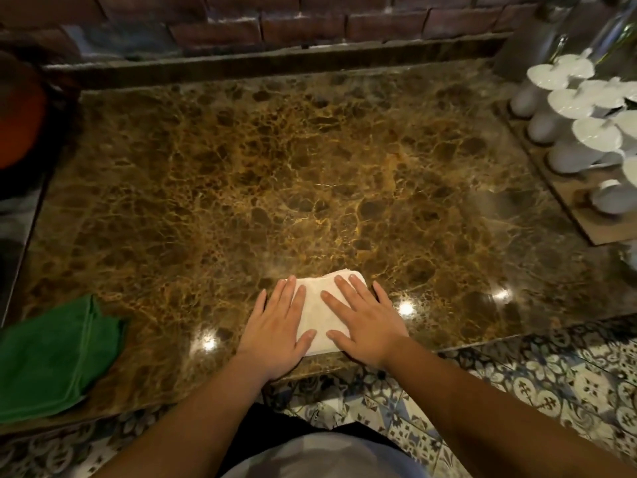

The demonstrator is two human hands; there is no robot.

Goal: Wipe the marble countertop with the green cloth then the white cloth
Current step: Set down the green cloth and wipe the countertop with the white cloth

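A folded white cloth (319,313) lies flat on the brown marble countertop (275,188), close to its front edge. My left hand (275,329) rests palm down on the cloth's left side with fingers spread. My right hand (362,322) presses flat on its right side, fingers also spread. Neither hand grips the cloth; both lie on top of it. A green cloth (51,360) sits crumpled at the front left corner of the counter, apart from both hands.
White cups and saucers (582,115) stand on a wooden board (586,215) at the right. A brick wall (275,22) and a raised ledge bound the back. A dark red object (17,108) is at the left. Patterned floor tiles (517,391) lie below the front edge.
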